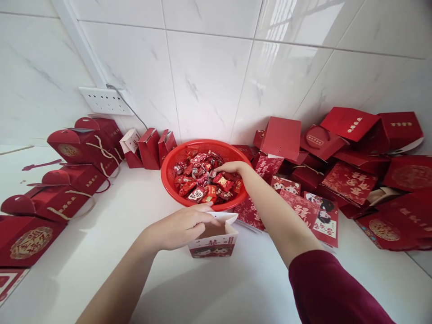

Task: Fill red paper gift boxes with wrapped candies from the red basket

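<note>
Open paper box at centre; your left hand is at its rim, your right hand in the wrapped sweets.

With the box as clock hub, it stands upright on the white worktop, mouth up. Your left fingers lie over its rim from 10 o'clock; whether they pinch the wall cannot be told. At 12 sits the red basket, holding the sweets; your right fingertips are among them, their grip hidden. Three small boxes stand at 11, beside the basket. Larger handled boxes line 9 to 10. Heaped red boxes occupy 1 to 3.
</note>
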A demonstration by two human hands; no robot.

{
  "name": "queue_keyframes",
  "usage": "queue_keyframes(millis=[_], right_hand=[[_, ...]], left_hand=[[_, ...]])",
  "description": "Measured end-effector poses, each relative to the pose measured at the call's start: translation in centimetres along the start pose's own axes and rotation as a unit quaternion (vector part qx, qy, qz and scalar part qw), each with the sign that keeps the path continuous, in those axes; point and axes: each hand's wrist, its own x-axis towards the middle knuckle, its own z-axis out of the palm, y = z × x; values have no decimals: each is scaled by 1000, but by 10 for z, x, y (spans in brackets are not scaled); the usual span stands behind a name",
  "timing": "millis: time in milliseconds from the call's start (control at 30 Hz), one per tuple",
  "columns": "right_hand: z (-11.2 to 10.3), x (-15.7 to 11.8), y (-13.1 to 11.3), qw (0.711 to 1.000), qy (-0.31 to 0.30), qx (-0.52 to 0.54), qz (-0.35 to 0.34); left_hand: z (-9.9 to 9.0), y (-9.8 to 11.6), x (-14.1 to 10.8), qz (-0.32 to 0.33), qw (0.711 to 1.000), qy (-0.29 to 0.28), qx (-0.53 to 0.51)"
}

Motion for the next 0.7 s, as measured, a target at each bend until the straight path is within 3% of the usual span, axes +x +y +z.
queue_keyframes(millis=[200, 400, 533, 700], right_hand=[[-1, -8, 1, 992, -45, 107, -47], [1, -27, -11, 958, -108, 231, -128], [0, -26, -18, 936, -91, 281, -191], [2, -23, -18, 959, -66, 224, -163]], left_hand=[[2, -2, -1, -35, 999, -21, 13], [-2, 1, 1, -20, 999, -25, -6], [-3, 3, 2, -26, 999, -27, 1], [-3, 2, 0, -14, 1000, -8, -7]])
